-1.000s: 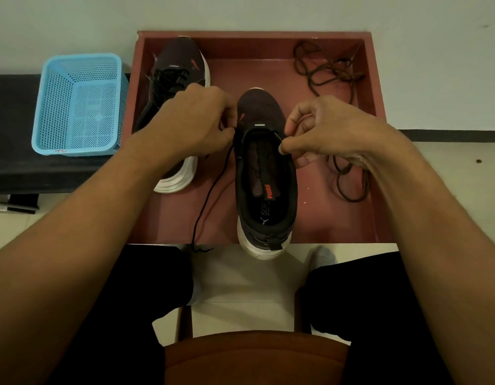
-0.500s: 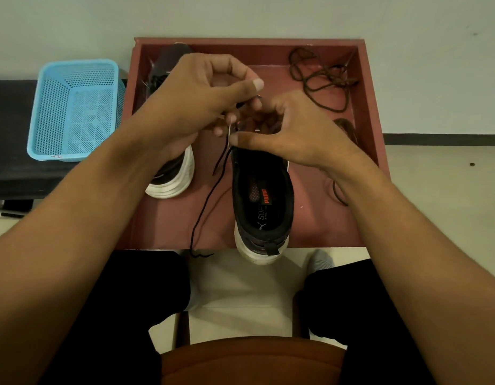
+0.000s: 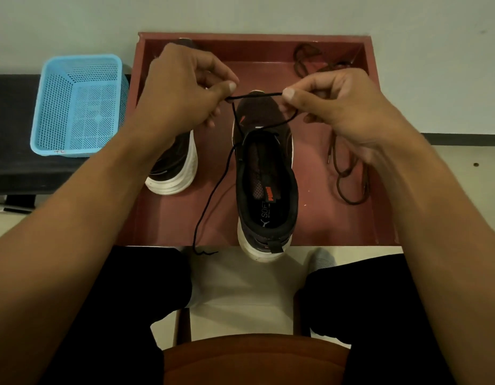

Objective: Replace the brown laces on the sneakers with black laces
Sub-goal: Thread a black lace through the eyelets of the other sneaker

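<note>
Now pinching a thin black lace [image 3: 254,95] taut between thumb and forefinger of left hand [image 3: 182,90] and right hand [image 3: 343,107], above the dark white-soled sneaker [image 3: 265,218] in a red wooden tray [image 3: 168,218], beside loose brown laces [image 3: 341,175].

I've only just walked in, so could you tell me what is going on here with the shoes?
A person is fitting a black lace to the nearer sneaker in the red tray. The left hand and the right hand each pinch the lace, stretching it taut above the toe; a loose end trails over the tray's near edge. The other sneaker stands beyond the left hand, and brown laces lie loose at the tray's right.
</note>
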The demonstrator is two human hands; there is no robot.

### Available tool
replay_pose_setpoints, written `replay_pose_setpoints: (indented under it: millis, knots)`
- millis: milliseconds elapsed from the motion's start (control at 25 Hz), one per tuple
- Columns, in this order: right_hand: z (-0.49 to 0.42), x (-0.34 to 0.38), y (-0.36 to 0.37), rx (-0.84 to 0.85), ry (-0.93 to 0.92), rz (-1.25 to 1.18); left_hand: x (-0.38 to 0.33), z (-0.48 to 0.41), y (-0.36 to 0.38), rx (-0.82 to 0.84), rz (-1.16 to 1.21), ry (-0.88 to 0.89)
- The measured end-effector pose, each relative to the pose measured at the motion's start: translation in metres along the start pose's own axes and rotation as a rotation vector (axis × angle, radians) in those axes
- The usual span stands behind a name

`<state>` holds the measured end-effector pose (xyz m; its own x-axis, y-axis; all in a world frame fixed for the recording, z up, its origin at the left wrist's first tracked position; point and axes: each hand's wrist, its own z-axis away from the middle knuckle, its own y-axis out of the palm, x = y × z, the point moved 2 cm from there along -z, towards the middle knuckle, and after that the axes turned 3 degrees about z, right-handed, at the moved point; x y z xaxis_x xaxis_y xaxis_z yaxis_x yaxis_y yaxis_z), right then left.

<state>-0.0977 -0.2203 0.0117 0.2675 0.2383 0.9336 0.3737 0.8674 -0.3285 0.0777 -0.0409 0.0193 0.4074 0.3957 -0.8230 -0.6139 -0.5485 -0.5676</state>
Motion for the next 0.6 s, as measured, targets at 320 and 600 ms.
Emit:
replay_pose_setpoints:
  millis: [320,600]
  knots:
    - [0.002,-0.01,-0.019,-0.062,0.074,-0.032,0.005,-0.002,-0.005,-0.063,-0.257,0.026]
    - [0.001,-0.006,-0.01,-0.089,0.03,0.044,-0.005,0.0,0.001,-0.024,-0.456,0.237]
